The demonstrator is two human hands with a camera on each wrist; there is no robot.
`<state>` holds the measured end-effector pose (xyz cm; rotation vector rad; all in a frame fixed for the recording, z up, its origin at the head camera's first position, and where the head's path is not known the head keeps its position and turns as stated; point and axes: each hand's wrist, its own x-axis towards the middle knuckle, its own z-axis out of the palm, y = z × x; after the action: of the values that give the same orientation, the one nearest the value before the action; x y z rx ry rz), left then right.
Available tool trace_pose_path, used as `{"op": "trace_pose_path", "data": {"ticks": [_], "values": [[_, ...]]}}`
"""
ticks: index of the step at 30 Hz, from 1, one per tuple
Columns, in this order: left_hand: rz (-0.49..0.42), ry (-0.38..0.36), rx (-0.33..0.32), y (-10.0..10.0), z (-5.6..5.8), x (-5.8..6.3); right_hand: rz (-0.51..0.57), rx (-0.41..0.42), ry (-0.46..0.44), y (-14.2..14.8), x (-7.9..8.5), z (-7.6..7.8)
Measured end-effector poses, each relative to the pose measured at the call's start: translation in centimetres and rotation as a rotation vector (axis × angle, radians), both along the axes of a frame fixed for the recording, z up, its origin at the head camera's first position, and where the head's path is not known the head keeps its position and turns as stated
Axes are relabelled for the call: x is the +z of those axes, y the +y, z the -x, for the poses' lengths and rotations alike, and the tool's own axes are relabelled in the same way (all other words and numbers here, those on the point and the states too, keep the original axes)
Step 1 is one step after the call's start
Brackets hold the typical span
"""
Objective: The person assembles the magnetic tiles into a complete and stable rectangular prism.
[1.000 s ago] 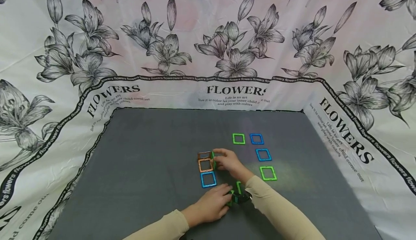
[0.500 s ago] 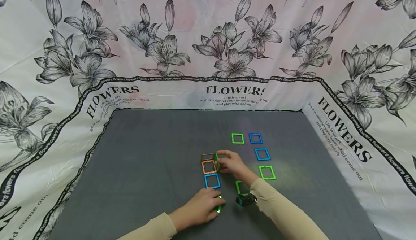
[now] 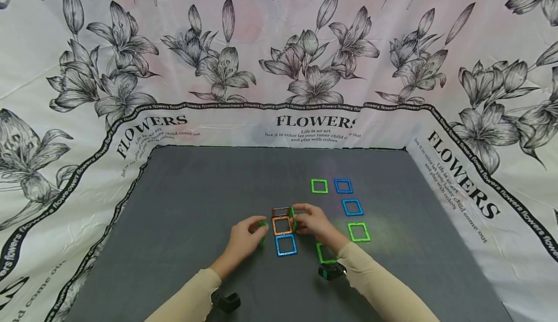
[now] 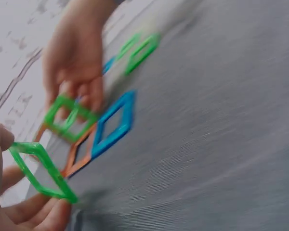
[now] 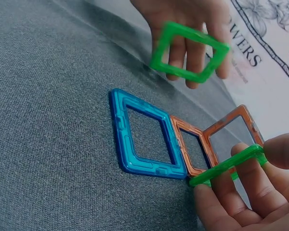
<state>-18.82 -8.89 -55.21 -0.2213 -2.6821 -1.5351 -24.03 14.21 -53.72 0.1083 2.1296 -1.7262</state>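
My left hand [image 3: 244, 237] pinches a green square magnetic tile [image 5: 160, 50] between thumb and fingers, raised just left of the joined tiles in the head view. My right hand [image 3: 315, 221] holds another green magnetic tile [image 5: 226, 165] on edge against the right side of a flat orange tile [image 5: 179, 144]. A second orange tile [image 5: 250, 120] stands upright along the flat one's far edge. On the near side, a blue tile [image 5: 120, 132] lies flat and touches the flat orange one.
Loose tiles lie flat to the right: a green tile [image 3: 319, 180] and a blue tile [image 3: 343, 181] at the back, another blue tile [image 3: 352, 214], then a green tile [image 3: 359, 224]. One more green tile [image 3: 319, 254] is partly behind my right wrist. Floral cloth [image 3: 314, 123] surrounds the grey tabletop [image 3: 196, 206].
My left hand has carried its green tile from the near side of the blue tile round to the left of the orange tiles. The joined tiles shifted slightly right; my right hand stays at its tile.
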Motion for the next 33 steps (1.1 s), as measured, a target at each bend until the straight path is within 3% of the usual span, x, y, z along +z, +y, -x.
{"op": "trace_pose_path", "data": {"ticks": [4,10,17,27,33], "values": [[-0.015,-0.115,0.105,-0.4,1.9,0.4,0.011,0.002,-0.008,0.0,-0.1,0.0],[0.022,-0.138,0.130,-0.2,3.0,0.5,0.015,-0.017,-0.017,0.0,-0.4,0.0],[-0.025,-0.175,0.124,-0.4,3.4,0.4,0.019,-0.025,-0.015,0.0,-0.6,0.1],[-0.159,-0.258,0.136,-0.4,3.6,0.7,0.033,-0.004,-0.008,0.1,-0.4,0.0],[-0.263,-0.347,0.128,-0.4,3.6,0.9,0.058,-0.010,-0.014,0.1,-0.4,-0.2]]}}
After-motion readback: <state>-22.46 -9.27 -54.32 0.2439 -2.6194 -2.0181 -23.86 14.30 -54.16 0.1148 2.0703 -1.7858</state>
